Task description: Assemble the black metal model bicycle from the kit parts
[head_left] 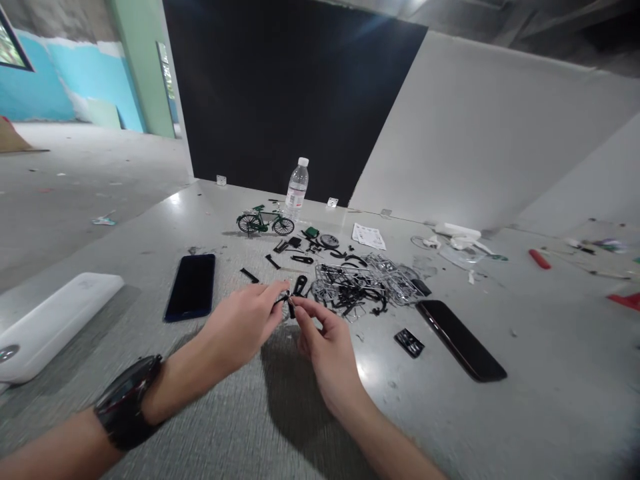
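My left hand (250, 315) and my right hand (325, 343) meet over the middle of the table, fingertips pinched together. Between them is a small black plastic part (292, 311), mostly covered by the fingers, so its exact shape is unclear. Just behind lies a flat black piece with a rounded end (300, 285). Close by on the right spreads a heap of silver and black model-kit frames (350, 283) with loose parts. A small green model bicycle (265, 222) stands upright farther back.
A water bottle (297, 190) stands behind the bicycle. Left are a dark phone (191, 288) and a white power bank (60, 323). On the right lie another phone (463, 340), a small black tray-like piece (409, 343) and a red-handled tool (539, 259). A printed sheet (369, 236) lies behind the heap.
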The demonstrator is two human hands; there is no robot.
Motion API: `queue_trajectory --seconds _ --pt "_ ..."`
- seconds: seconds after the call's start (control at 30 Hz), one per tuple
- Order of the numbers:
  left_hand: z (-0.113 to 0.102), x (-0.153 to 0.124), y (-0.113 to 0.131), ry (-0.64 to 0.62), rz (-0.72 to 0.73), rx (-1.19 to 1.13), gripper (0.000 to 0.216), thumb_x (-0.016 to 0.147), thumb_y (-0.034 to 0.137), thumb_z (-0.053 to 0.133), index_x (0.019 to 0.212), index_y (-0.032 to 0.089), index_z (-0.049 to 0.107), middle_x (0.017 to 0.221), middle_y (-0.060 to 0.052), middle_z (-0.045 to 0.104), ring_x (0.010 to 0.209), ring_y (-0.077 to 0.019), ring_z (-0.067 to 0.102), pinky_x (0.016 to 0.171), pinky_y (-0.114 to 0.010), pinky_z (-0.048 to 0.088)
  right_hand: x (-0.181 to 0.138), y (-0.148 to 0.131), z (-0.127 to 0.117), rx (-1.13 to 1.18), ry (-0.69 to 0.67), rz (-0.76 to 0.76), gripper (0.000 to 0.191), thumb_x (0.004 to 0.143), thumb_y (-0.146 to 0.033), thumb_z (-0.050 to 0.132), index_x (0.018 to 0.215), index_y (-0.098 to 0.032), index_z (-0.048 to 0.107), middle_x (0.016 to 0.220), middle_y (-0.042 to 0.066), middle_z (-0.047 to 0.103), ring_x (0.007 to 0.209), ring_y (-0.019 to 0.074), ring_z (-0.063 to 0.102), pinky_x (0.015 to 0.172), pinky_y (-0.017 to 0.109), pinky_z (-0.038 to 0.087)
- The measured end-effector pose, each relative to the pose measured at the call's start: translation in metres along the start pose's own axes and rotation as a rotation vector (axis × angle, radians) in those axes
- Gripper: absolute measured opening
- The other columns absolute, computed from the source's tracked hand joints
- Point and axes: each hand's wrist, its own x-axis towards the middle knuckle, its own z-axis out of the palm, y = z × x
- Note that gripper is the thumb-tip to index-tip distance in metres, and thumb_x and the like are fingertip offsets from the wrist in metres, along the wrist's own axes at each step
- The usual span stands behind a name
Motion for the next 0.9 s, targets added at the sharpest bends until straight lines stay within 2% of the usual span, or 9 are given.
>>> queue_trajectory --seconds 0.27,0.53,0.73,0.9 --pt "0.0031 -0.002 0.0036 0.0 -0.003 0.087 0.035 0.1 0.019 0.051 0.134 0.016 0.057 0.101 -0.011 0.076 0.089 -0.0261 0.072 0.075 -0.037 0.059 -0.0013 0.0028 0.0019 0.15 -0.01 0.066 0.035 0.083 -0.048 0.075 0.104 -0.021 0.074 0.064 -0.006 0.049 0.047 0.0069 0.032 0.045 0.023 0.027" --pt "0.0049 -0.0041 0.0078 -0.005 0.019 0.129 0.036 0.1 0.015 0.049 0.136 0.011 0.054 0.107 -0.015 0.075 0.095 -0.0269 0.071 0.077 -0.037 0.059 -0.0034 -0.002 0.007 0.247 -0.004 0.138 0.035 0.077 -0.046 0.079 0.098 -0.019 0.072 0.066 -0.005 0.05 0.049 0.0065 0.034 0.046 0.023 0.027" --pt "0.0096 -0.0046 0.0041 0.049 0.014 0.144 0.036 0.097 0.013 0.055 0.133 0.012 0.057 0.107 -0.014 0.075 0.093 -0.0275 0.073 0.076 -0.038 0.06 -0.0052 0.0035 0.0084 0.329 0.01 0.19 0.039 0.066 -0.043 0.089 0.087 -0.02 0.065 0.078 -0.004 0.056 0.058 0.0077 0.042 0.053 0.023 0.034" --pt "0.0093 -0.0042 0.0048 0.074 0.033 0.164 0.038 0.094 0.011 0.061 0.132 0.01 0.058 0.105 -0.014 0.076 0.094 -0.0274 0.073 0.077 -0.038 0.061 -0.0071 0.0047 0.0073 0.31 0.015 0.189 0.041 0.065 -0.047 0.09 0.082 -0.019 0.065 0.074 -0.003 0.054 0.065 0.0106 0.045 0.06 0.024 0.038"
